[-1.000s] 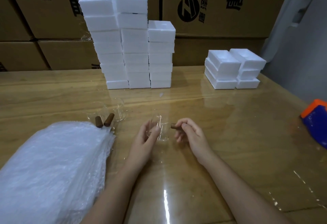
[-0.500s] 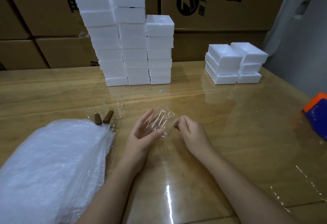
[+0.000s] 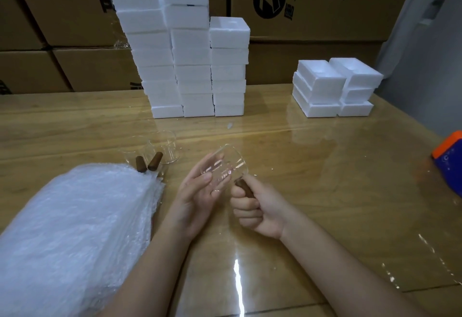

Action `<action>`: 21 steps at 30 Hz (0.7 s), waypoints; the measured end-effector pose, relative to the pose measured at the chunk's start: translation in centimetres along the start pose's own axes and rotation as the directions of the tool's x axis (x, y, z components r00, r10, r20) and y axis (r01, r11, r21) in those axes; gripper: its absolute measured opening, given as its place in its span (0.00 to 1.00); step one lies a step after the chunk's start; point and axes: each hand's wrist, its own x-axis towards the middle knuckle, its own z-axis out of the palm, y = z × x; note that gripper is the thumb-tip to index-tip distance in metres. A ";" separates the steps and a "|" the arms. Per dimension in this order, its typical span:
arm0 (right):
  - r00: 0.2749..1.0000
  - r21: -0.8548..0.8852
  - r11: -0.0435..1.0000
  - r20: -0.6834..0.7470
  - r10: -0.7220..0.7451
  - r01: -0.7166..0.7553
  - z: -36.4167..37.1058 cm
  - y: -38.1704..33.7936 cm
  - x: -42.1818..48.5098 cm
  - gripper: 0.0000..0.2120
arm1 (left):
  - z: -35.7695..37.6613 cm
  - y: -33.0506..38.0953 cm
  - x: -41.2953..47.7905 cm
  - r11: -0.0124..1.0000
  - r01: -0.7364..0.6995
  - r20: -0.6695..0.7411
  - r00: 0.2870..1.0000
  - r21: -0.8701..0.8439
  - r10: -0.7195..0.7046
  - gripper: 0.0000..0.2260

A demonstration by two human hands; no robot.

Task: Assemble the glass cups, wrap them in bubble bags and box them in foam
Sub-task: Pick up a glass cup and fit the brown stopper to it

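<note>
The fingers (image 3: pixel 243 207) of the right hand (image 3: pixel 260 213) were clenched round a brown handle (image 3: pixel 244 188), which met the near right side of a cup (image 3: pixel 226 164). The cup was tilted and held above the counter (image 3: pixel 325 171), near the middle of its near half. It was grasped lightly by the left hand (image 3: pixel 196 196): the thumb was laid across the glass and the loosely bent fingers were seen behind it. Whether the handle was fully seated on the cup could not be told.

Two more cups (image 3: pixel 166 145) were stood on the counter to the left and a little farther off, each fitted with a brown handle pointing toward the near side. Just beside them, at the near left, a thick pile of bubble bags (image 3: pixel 75 229) was spread over the counter. A tall foam stack (image 3: pixel 186 54) in three columns was set at the far centre, and a low foam stack (image 3: pixel 335 89) at the far right. Printed cartons (image 3: pixel 337 21) were piled behind the counter. A blue and orange object (image 3: pixel 450 160) was cut off by the right edge.
</note>
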 end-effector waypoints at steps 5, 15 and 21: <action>0.809 -0.529 0.840 -0.439 -0.392 0.120 -1.0 0.3 1.4 0.22 | 0.1 -1.1 0.2 0.972 -0.080 -0.183 0.976 0.222 0.122 0.21; 0.383 -0.949 -0.302 0.245 -0.891 -0.096 -1.0 0.5 0.9 0.16 | 1.1 -2.2 0.0 0.884 -0.116 -0.407 0.855 0.452 0.321 0.24; 0.476 -0.981 -0.170 0.107 -0.873 -0.091 0.1 1.8 2.0 0.13 | 0.1 -1.6 0.1 0.979 -0.134 -0.401 0.897 0.156 0.186 0.16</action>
